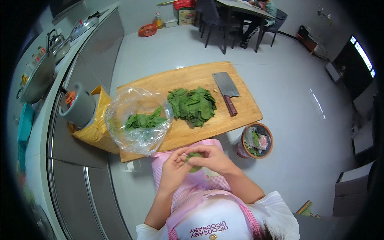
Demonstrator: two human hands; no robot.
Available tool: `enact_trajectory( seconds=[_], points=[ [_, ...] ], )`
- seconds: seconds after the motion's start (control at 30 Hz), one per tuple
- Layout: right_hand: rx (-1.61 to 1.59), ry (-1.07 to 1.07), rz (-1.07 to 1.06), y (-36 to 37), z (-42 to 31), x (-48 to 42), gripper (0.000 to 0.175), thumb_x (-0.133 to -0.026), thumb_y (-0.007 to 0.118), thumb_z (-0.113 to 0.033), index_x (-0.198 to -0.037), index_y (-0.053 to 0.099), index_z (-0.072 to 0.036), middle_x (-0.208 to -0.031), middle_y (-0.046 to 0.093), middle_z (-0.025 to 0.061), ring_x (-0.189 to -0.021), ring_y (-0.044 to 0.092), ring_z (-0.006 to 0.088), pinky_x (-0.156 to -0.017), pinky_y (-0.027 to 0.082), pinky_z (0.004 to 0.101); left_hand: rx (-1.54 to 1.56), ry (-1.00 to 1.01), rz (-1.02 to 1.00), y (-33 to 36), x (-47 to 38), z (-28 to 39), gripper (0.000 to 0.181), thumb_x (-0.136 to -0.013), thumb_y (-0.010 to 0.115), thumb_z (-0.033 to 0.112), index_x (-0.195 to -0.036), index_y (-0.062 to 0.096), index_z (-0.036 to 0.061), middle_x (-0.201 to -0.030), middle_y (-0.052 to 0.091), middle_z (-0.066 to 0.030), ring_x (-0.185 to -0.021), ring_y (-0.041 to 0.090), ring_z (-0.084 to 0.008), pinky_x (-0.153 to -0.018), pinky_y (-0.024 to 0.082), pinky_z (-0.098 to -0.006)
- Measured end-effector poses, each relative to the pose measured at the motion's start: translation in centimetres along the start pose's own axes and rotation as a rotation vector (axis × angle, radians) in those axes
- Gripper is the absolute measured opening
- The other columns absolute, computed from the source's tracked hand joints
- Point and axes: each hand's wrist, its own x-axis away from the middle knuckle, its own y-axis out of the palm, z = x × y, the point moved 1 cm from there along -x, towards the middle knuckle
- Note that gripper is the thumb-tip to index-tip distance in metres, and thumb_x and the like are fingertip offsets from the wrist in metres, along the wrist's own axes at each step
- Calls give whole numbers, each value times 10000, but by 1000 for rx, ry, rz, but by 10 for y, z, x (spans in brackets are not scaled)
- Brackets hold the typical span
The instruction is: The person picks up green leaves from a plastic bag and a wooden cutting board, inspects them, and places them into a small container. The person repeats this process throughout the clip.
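Observation:
My left hand [175,168] and my right hand [212,158] meet over my pink apron [199,184], near the front edge of a wooden board [192,135]. Between their fingers they hold a green leaf [194,168]. Beyond them a heap of leafy greens [195,105] lies on the board. Left of it, an opened clear plastic bag [144,136] holds more leafy greens [145,121]. A cleaver [226,85] rests to the right of the heap, its dark red handle towards me.
A lined waste bin [271,141] with leaves and plastic stands right of the board. On the left are a yellow bag [99,136], a grey container [79,109] and the kitchen counter [67,72]. A person [270,10] sits at the far table [246,9].

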Motion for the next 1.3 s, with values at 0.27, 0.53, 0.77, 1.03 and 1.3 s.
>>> enact_trajectory(
  seconds=[0.27, 0.53, 0.77, 1.03, 1.3],
  points=[
    [-72, 68, -125, -4, 1, 1, 475, -770, 661, -77, -1198, 478, 16, -1021, 578, 71, -854, 565, 119, -739, 471, 251, -42, 15, 38, 4, 4, 7, 480, -793, 553, -61, -1236, 368, -46, -879, 579, -84, -783, 575, -118, -666, 482, -221],
    [-175, 159, -126, -7, 11, -1, 283, -793, 641, -110, -1048, 593, 4, -911, 603, 50, -780, 560, 98, -677, 448, 223, 84, -66, -7, -1, 4, 0, 507, -807, 577, -30, -1259, 347, -23, -868, 591, -65, -784, 577, -106, -687, 470, -217],
    [-29, -84, 20, -2, 15, -6, 158, -808, 599, -86, -934, 635, 4, -849, 595, 18, -777, 553, 88, -686, 445, 222, 12, -59, -13, -1, 5, -1, 485, -810, 576, -29, -1252, 377, -33, -951, 571, -50, -847, 558, -93, -731, 463, -212],
    [424, -391, 122, 5, 8, -3, 121, -785, 594, -55, -885, 644, -8, -785, 576, 62, -728, 551, 149, -656, 439, 255, -42, -81, -29, 1, 8, 2, 334, -821, 582, 8, -1146, 521, -34, -970, 580, -34, -839, 546, -75, -713, 449, -197],
    [605, -518, 151, 12, 4, 0, 151, -729, 581, 32, -869, 626, 4, -784, 572, 97, -727, 563, 209, -650, 450, 283, -128, -143, -36, -7, 11, -8, 196, -840, 567, 36, -1026, 581, -26, -877, 593, -16, -753, 535, -66, -662, 446, -203]
  ],
)
